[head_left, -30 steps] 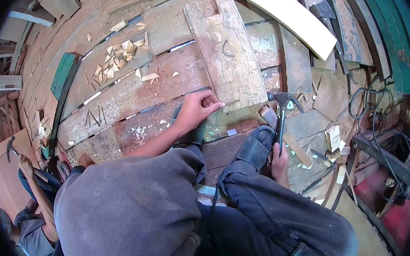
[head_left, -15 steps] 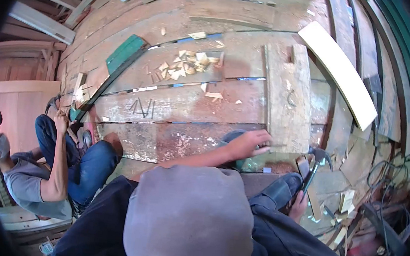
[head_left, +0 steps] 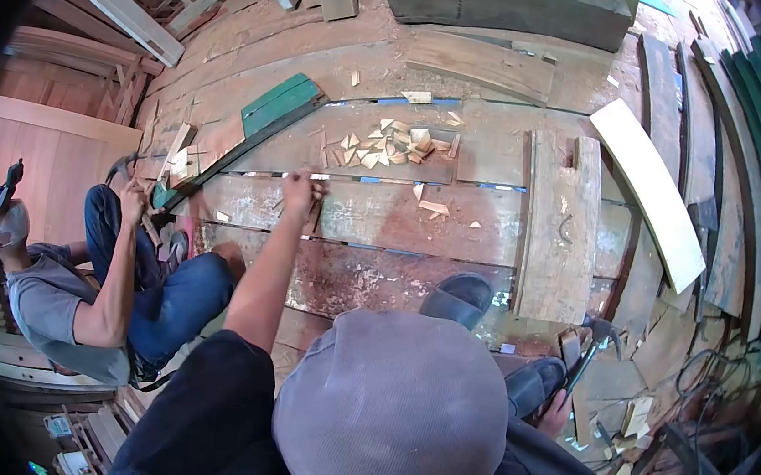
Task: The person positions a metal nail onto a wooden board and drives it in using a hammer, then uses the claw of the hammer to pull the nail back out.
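My left hand (head_left: 300, 195) is stretched forward over the floorboards, its fingers bent and slightly apart above some dark nails (head_left: 312, 222), partly hidden by the hand. Low on the right, my right hand (head_left: 554, 414) is closed round the handle of a hammer (head_left: 580, 371), whose head points away from me beside a sandal. A thick wooden piece (head_left: 560, 227) with a notch lies in front of my feet. Beyond my left hand, pale wood chips (head_left: 394, 144) lie in a pile.
At the left a crouching co-worker (head_left: 72, 299) grips a tool handle by a green-edged board (head_left: 279, 104). A pale curved plank (head_left: 650, 195) lies right of the notched piece. A dark beam (head_left: 508, 10) lies at the back. Cables and scraps (head_left: 638, 418) are at the lower right.
My left hand has moved left and forward, from the near end of the notched piece to the nails. The view has shifted, so the floor objects appear lower and further right.
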Demonstrator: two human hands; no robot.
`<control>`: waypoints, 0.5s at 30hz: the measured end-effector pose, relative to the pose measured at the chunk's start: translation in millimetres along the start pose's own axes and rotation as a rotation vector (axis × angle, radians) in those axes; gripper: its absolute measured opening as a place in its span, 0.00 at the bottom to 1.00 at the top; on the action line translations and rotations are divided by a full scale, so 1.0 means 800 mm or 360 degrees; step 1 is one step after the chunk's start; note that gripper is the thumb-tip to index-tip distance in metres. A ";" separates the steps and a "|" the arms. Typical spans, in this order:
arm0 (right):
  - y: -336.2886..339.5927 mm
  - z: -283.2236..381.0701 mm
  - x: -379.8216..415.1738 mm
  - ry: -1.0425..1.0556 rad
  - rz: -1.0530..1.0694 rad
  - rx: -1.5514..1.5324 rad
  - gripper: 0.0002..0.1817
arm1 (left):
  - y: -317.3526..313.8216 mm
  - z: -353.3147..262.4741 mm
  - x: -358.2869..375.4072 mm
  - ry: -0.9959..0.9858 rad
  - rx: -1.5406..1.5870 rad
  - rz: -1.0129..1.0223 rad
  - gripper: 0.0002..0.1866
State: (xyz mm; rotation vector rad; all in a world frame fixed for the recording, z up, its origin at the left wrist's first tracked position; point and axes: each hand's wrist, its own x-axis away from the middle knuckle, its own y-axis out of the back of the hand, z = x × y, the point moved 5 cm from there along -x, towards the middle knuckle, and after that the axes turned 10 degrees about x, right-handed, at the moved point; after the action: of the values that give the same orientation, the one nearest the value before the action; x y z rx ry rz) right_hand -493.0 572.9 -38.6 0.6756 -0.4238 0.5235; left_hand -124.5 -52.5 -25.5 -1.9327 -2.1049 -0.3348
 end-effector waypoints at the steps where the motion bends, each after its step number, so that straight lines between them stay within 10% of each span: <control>1: 0.002 -0.002 -0.001 0.0022 -0.0030 0.0064 0.20 | 0.031 0.007 -0.036 0.0010 -0.0088 0.0040 0.11; 6: 0.002 -0.004 -0.007 0.0207 -0.0107 0.0133 0.20 | 0.047 0.013 -0.076 0.0369 -0.0013 0.0076 0.10; 15: -0.003 0.009 0.004 -0.0199 0.0053 -0.0240 0.15 | -0.257 0.003 0.205 -0.0412 -0.0823 0.1555 0.11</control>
State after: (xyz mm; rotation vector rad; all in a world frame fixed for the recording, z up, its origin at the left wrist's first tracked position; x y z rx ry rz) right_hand -490.3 567.6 -33.2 0.5579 -0.5868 0.4771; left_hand -342.5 83.8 30.6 -3.1411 -0.9697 -0.4405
